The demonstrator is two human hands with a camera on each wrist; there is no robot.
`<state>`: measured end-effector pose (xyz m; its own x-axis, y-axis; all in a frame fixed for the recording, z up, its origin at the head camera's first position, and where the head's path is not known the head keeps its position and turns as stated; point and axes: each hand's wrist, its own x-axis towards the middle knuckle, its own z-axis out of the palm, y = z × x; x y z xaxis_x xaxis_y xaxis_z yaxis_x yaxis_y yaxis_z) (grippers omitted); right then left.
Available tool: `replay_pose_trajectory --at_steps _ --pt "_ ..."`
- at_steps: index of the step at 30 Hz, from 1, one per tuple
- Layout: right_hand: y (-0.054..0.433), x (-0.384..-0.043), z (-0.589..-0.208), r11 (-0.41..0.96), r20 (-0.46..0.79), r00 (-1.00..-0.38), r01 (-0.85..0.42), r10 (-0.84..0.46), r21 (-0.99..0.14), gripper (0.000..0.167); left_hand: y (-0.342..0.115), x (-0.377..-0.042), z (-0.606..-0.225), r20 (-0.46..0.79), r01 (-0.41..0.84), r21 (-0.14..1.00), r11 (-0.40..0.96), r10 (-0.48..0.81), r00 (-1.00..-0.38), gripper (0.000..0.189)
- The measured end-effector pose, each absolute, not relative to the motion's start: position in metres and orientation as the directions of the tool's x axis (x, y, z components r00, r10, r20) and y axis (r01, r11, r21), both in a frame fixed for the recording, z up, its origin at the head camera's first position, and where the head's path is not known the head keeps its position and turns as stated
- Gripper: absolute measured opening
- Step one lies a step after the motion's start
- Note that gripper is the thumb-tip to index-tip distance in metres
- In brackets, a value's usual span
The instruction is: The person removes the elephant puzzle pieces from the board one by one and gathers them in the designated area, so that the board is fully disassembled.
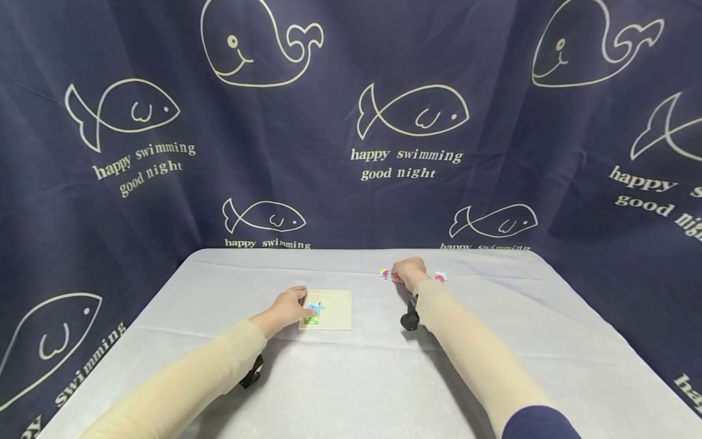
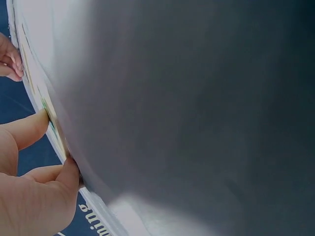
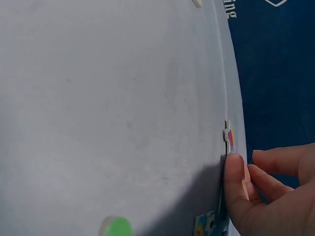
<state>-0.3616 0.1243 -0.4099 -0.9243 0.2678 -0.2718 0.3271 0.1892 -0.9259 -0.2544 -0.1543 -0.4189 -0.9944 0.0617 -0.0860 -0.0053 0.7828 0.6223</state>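
In the head view, my left hand (image 1: 289,305) grips the left edge of a shallow wooden puzzle tray (image 1: 339,310). Its thumb lies over blue-and-green puzzle pieces (image 1: 312,318) at the tray's left side, while the fingers are at the outer edge. Farther back on the right, my right hand (image 1: 410,273) pinches a small puzzle piece at the tabletop, mostly hidden by the fingers. A pink-and-yellow puzzle piece (image 1: 385,274) lies just left of those fingertips. To the hand's right is another puzzle piece (image 1: 441,277), white with pink.
The table (image 1: 351,378) wears a pale cloth, and a dark blue curtain (image 1: 329,146) with fish and whale drawings hangs behind it. Black wrist mounts (image 1: 409,316) are strapped to both forearms. A blurred green round thing (image 3: 118,227) shows low in the right wrist view.
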Motion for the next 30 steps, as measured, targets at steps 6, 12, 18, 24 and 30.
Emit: replay_pose_trajectory --at_steps 6,12,18,24,30 --pt "0.1266 -0.3576 -0.4045 0.218 -0.266 -0.915 0.338 0.302 -0.915 0.037 -0.1540 -0.2523 -0.4154 -0.089 0.005 0.629 0.777 0.078 -0.993 0.068" --pt "0.1274 -0.3526 -0.4038 0.219 -0.269 -0.921 0.334 0.280 -0.917 0.035 -0.1558 -0.2520 -0.4134 -0.115 0.000 0.636 0.772 0.095 -0.989 0.070" --pt "0.1277 -0.3522 -0.4044 0.186 -0.253 -0.936 0.301 0.243 -0.935 0.035 -0.1580 -0.2532 -0.4122 -0.101 0.031 0.615 0.788 0.119 -0.988 0.071" --pt "0.1293 -0.3523 -0.4096 0.151 -0.252 -0.945 0.286 0.210 -0.946 0.037 -0.1561 -0.2518 -0.4153 -0.043 0.089 0.571 0.816 0.138 -0.989 0.067" --pt "0.1281 -0.3513 -0.4118 0.147 -0.246 -0.949 0.277 0.196 -0.950 0.035 -0.1543 -0.2491 -0.4144 -0.026 0.116 0.558 0.821 0.157 -0.987 0.065"
